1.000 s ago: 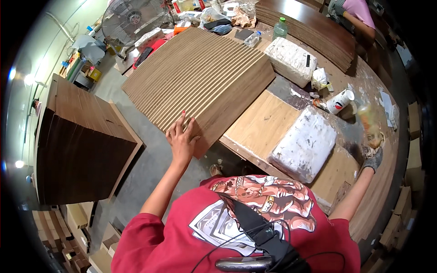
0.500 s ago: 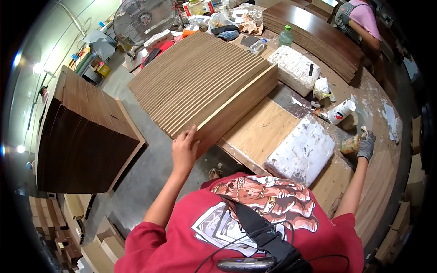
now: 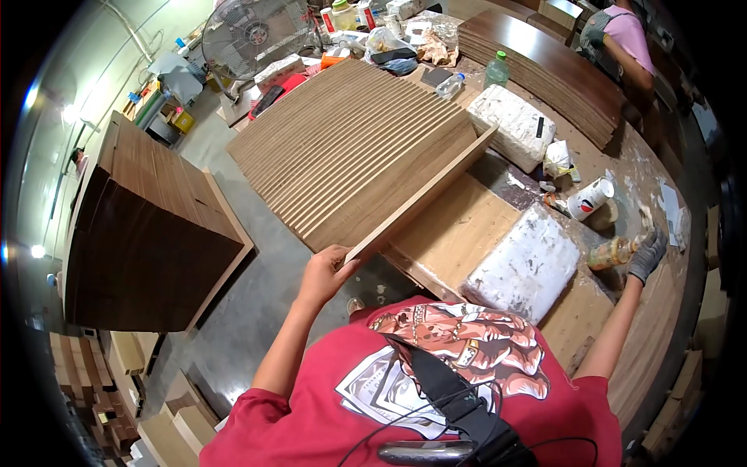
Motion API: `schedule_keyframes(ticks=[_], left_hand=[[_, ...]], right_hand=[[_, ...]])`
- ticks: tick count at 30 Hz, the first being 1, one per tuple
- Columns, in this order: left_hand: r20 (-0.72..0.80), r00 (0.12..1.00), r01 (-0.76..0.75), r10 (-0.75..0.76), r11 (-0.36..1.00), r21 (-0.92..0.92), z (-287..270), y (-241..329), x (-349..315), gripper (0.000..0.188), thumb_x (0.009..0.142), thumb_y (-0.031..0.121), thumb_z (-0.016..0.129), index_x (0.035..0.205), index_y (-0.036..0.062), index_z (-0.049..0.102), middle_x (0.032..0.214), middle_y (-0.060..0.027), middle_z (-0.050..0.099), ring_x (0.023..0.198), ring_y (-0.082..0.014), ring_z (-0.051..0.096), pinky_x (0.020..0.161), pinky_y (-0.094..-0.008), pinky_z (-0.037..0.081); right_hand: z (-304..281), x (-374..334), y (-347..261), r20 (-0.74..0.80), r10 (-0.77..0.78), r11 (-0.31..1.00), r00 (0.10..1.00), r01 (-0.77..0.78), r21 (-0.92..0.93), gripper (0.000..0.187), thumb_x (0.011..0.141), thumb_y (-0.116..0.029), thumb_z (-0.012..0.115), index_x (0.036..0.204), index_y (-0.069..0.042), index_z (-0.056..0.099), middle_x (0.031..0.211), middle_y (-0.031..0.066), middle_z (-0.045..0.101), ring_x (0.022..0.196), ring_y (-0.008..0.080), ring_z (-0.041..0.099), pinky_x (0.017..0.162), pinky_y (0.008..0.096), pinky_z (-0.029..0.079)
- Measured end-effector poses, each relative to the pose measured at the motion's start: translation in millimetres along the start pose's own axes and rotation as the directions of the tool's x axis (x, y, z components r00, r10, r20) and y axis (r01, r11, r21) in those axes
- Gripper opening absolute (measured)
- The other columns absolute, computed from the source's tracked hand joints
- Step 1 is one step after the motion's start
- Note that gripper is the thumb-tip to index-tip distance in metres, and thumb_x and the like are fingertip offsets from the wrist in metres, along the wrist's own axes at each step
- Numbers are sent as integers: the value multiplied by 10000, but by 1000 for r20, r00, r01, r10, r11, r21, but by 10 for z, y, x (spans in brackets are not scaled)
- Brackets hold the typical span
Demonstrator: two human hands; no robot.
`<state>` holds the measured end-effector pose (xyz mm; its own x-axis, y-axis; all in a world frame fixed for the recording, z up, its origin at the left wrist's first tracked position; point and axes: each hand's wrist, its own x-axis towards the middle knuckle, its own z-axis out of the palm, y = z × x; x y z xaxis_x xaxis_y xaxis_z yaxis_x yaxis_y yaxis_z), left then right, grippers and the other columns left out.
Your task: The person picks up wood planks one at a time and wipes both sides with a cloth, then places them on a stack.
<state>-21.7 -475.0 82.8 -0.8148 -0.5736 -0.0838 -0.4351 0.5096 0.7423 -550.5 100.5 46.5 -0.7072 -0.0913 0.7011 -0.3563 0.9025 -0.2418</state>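
My bare left hand (image 3: 327, 272) grips the near left corner of a wooden board (image 3: 424, 204), thumb and fingers closed round it. The board leans at a tilt along the near side of a stack of grooved, overlapping brown boards (image 3: 350, 148). On the right, my gloved right hand (image 3: 648, 255) is closed beside a clear bottle with yellowish contents (image 3: 611, 253), which lies over on the table. Something small and pale shows near its fingers, too hidden to name. A white, paint-stained block (image 3: 523, 261) lies between my hands.
Beyond it are another wrapped block (image 3: 513, 124), a paper cup (image 3: 591, 198) and a green bottle (image 3: 496, 70). A dark board stack (image 3: 545, 66) fills the back right, where a person (image 3: 626, 39) stands. A tall stack (image 3: 148, 233) stands left; a fan (image 3: 257, 35) is behind.
The board has tipped from nearly upright on its edge, its top leaning toward me. My left hand has moved nearer with its corner. My right hand has shifted slightly right, away from the bottle.
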Motion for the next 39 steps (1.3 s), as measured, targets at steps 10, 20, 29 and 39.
schedule_keyframes(ticks=[10,20,29,39], left_hand=[[293,946,-105,138,986,-127,-153,-313,81,334,946,199,543,1188,-29,579,1193,-211,593,1091,-358,569,937,-382,446],[420,815,-353,400,916,-189,-272,-637,338,505,847,154,557,1296,-63,477,1265,-258,536,1156,-388,525,1000,-394,414],[496,762,-390,416,907,-161,-215,-799,467,619,852,233,535,1329,-129,379,1200,-330,540,1058,-454,560,945,-458,445],[634,674,-376,378,915,-147,-295,-729,581,365,903,243,497,1070,-81,500,1026,-328,589,971,-485,561,858,-522,448]], right_hand=[[-3,-527,-3714,549,-134,313,825,-491,813,431,947,-222,575,1348,-118,455,1127,105,557,806,139,631,658,228,587],[320,-1908,-5721,337,-388,499,858,-112,859,233,864,10,592,1045,-107,503,987,63,577,832,146,600,663,245,541],[165,-2323,-5845,413,-196,785,889,-110,609,152,935,-87,553,1072,-72,490,1043,37,535,941,117,547,781,208,490],[-641,-2903,-6192,552,-287,844,783,-66,532,340,788,-16,623,1123,-63,585,1044,131,530,943,273,589,856,334,483]])
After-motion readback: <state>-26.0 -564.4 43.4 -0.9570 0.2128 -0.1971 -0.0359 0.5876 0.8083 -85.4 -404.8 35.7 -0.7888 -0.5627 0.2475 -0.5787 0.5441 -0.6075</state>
